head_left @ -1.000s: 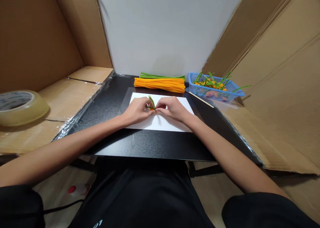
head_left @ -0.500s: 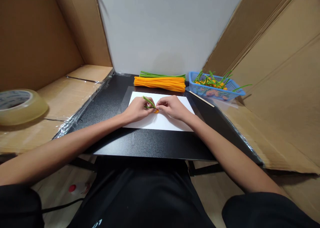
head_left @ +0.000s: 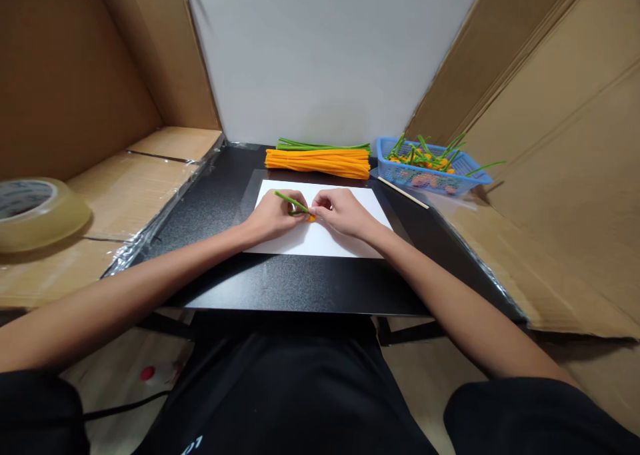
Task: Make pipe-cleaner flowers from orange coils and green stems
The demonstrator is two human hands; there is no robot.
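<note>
Over a white sheet [head_left: 320, 245], my left hand [head_left: 278, 214] pinches a small piece with a green stem [head_left: 291, 201] and an orange part [head_left: 311, 218] at its end. The stem slants up and to the left across my fingers. My right hand [head_left: 343, 211] is closed, its thumb and index fingertips meeting the piece at the orange part. Behind the sheet lies a bundle of orange fuzzy sticks [head_left: 317, 162], with green sticks [head_left: 323, 145] behind them.
A blue basket [head_left: 425, 178] of green and orange pieces stands at the back right, a thin pale stick [head_left: 403, 192] in front of it. A large tape roll [head_left: 43, 218] lies on cardboard at the left. Cardboard walls flank the black table [head_left: 300, 285].
The green stem has tipped further to the left and lies lower. Both hands remain together over the sheet, and the view has shifted slightly.
</note>
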